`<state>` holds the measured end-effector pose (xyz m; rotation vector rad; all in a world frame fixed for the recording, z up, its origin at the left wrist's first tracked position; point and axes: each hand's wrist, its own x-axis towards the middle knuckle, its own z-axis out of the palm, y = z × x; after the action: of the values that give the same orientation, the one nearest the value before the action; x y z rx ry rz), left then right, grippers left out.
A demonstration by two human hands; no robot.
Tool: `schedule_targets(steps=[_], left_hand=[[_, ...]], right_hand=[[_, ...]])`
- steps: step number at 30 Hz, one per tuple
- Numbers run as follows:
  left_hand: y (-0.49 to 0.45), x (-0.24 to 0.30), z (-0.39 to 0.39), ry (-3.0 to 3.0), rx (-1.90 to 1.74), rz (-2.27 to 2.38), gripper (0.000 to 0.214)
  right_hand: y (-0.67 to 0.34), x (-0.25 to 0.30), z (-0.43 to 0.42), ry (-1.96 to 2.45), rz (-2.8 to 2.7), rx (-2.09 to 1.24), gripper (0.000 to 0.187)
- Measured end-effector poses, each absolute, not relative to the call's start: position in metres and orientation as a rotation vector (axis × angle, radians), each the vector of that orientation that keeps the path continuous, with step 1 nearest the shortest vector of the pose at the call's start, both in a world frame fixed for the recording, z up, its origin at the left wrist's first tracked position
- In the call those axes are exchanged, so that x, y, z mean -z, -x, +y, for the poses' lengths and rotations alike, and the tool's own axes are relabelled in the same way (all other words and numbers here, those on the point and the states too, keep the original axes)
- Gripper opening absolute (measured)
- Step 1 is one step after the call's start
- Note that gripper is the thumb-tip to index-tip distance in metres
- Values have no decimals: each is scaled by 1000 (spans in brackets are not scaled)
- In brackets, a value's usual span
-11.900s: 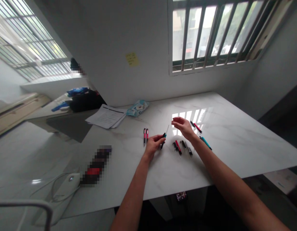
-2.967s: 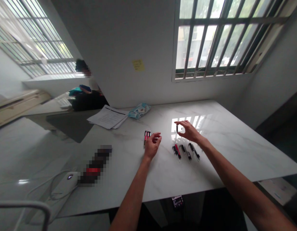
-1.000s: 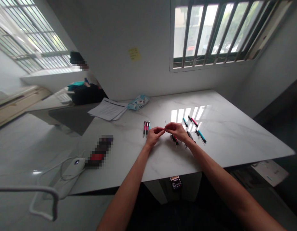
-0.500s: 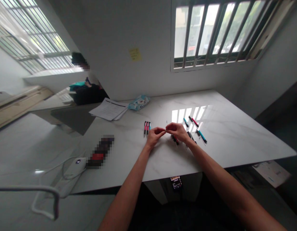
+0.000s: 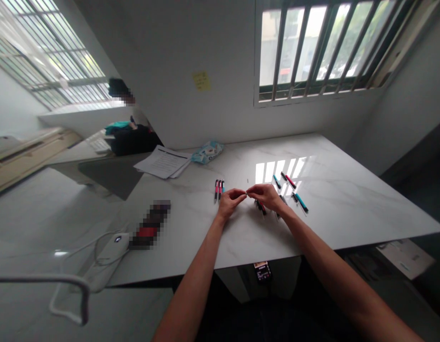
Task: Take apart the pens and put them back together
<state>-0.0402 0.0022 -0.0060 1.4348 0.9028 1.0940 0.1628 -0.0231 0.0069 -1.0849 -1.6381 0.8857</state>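
My left hand (image 5: 230,200) and my right hand (image 5: 265,196) meet fingertip to fingertip above the white marble table (image 5: 348,209). Both are closed in a pinch on a small pen part between them, too small to name. Three finished pens (image 5: 219,188) in red and teal lie side by side just left of my left hand. Several pens and pen parts (image 5: 290,187) lie scattered behind and right of my right hand, partly hidden by it.
A stack of papers (image 5: 164,162) and a blue wipes packet (image 5: 207,151) lie at the table's far left. A blurred dark object (image 5: 150,224) and a white device with a cable (image 5: 106,249) sit near the left front edge. A yellow note (image 5: 201,80) hangs on the wall.
Three seconds ago my hands were apart, the right one holding a small dark piece. They came together about a second ago and have stayed pinched together since.
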Motion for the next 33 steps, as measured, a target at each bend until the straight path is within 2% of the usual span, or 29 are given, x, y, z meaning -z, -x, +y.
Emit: schedule_targets(steps=[6,13,18,24,28,33], left_hand=[[39,3,0,-1472,-1090,902,39],[40,5,1,-1472,-1102,923,38],[38,5,1,-1472,-1111,925,37],[39,3,-1,-1466,-1120,911,35],[38,3,-1,-1462,-1104,909,37],[40,5,1,-1464,-1100,909,37]], right_hand=[[-164,-14,-28,1203,-1805,-671,25],[-168,-17,-28,1104,-1825,-698,31],[-168,-18,-29,1212,-1901,-619,37],[-166,-18,-29,1152,-1912,-579,29],[-166,-19,-29,1248,-1940,-533,36],[-166,-19,-31,1148,-1953,-530,29]])
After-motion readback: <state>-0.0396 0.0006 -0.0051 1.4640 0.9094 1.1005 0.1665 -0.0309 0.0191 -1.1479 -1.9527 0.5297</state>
